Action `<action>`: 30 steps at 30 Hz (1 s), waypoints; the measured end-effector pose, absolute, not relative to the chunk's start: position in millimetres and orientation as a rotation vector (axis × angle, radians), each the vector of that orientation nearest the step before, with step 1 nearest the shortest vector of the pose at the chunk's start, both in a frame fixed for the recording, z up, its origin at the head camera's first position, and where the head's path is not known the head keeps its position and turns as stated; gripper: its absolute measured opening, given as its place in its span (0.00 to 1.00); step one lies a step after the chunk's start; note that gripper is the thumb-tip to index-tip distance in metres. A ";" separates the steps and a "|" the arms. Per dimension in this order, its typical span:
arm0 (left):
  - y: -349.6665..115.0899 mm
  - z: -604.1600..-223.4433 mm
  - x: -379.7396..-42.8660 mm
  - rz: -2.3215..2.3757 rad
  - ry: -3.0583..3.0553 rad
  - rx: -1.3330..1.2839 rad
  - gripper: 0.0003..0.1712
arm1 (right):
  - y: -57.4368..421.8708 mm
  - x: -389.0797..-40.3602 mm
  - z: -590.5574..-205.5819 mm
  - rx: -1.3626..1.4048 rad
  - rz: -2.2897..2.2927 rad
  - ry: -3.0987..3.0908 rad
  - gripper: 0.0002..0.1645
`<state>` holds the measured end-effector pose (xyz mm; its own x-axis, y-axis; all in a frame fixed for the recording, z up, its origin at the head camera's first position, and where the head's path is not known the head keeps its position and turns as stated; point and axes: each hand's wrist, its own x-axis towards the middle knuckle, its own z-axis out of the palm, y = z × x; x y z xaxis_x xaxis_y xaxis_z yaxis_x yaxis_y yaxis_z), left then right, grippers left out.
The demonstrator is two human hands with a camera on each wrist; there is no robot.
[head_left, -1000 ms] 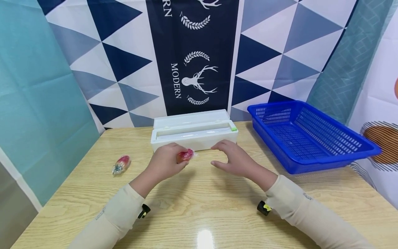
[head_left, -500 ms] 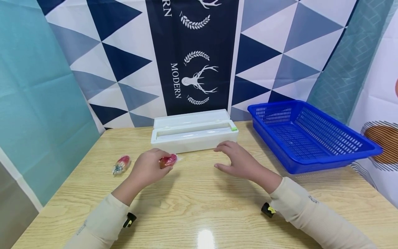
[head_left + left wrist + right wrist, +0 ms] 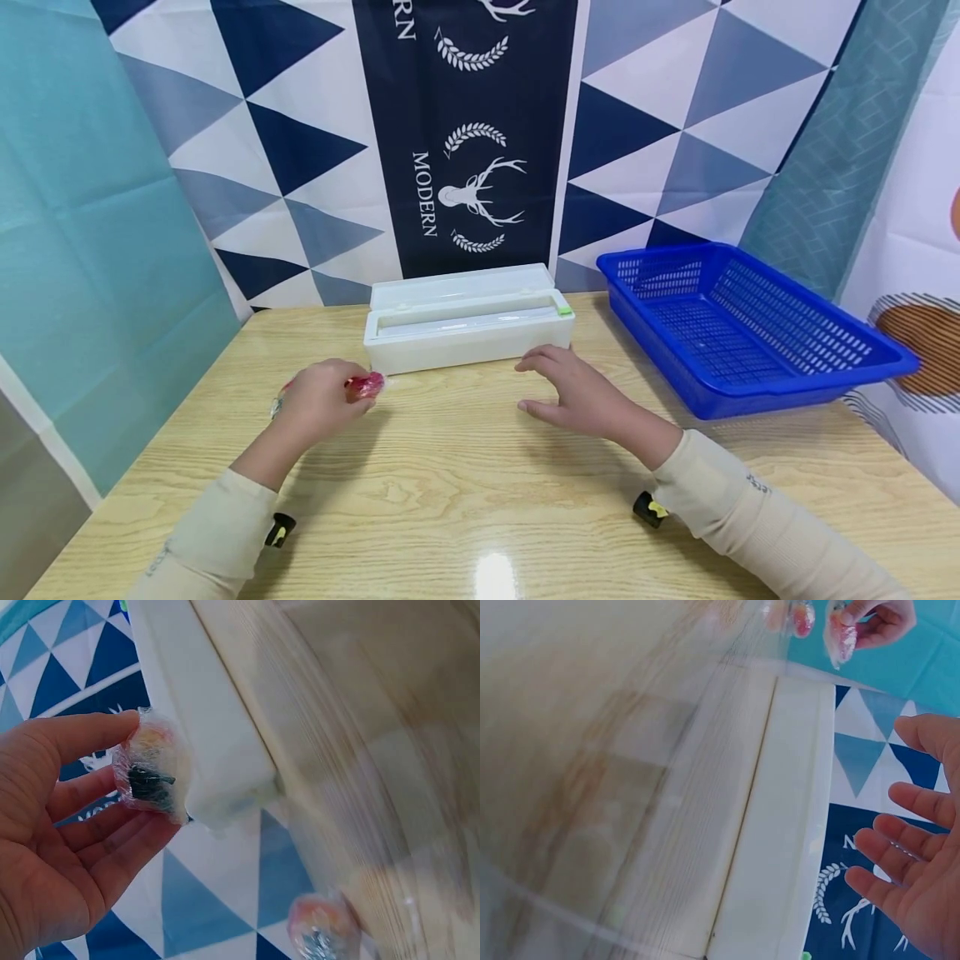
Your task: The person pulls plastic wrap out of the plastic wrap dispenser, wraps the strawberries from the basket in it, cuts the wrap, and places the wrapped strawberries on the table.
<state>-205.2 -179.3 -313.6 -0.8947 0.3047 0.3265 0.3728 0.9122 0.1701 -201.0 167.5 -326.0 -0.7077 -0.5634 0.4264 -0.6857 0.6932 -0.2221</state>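
Observation:
My left hand (image 3: 318, 400) pinches a strawberry (image 3: 365, 386) wrapped in cling film between thumb and fingertips, held above the table. In the left wrist view its dark green leaves (image 3: 150, 784) show through the film. A second wrapped strawberry (image 3: 322, 928) lies on the table, mostly hidden behind that hand in the head view. My right hand (image 3: 573, 392) hovers in front of the dispenser's right end, fingers spread and loosely bent around nothing. The white cling film dispenser (image 3: 465, 348) stands beyond both hands, its lid raised and a film roll inside.
A blue plastic basket (image 3: 750, 385) stands on the right side of the wooden table (image 3: 450, 500). At the dispenser's right end sits a small green piece (image 3: 565, 311). Patterned cloth (image 3: 480, 167) hangs behind the table's back edge.
My left hand has moved left with the wrapped strawberry, from the middle of the table towards the other one, which it now partly covers. The right hand has shifted slightly right.

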 end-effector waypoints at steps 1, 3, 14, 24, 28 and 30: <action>-181.7 -314.3 -206.7 -0.322 -2.790 -0.494 0.18 | 167.4 -200.8 -325.8 0.984 0.528 -2.584 0.27; -186.5 -316.0 -210.3 -0.304 -2.809 -0.482 0.16 | 167.1 -201.2 -325.8 0.990 0.531 -2.588 0.27; -204.2 -329.0 -242.0 -0.231 -2.889 -0.404 0.12 | 164.9 -202.9 -327.6 1.016 0.527 -2.600 0.28; -199.7 -337.7 -278.0 -0.157 -2.886 -0.424 0.15 | 160.2 -201.5 -323.1 1.031 0.559 -2.659 0.29; -200.9 -336.8 -292.8 -0.146 -2.864 -0.388 0.14 | 158.4 -200.7 -321.0 1.022 0.557 -2.668 0.29; -202.3 -336.2 -299.2 -0.157 -2.883 -0.355 0.14 | 158.0 -201.1 -320.3 1.007 0.551 -2.665 0.29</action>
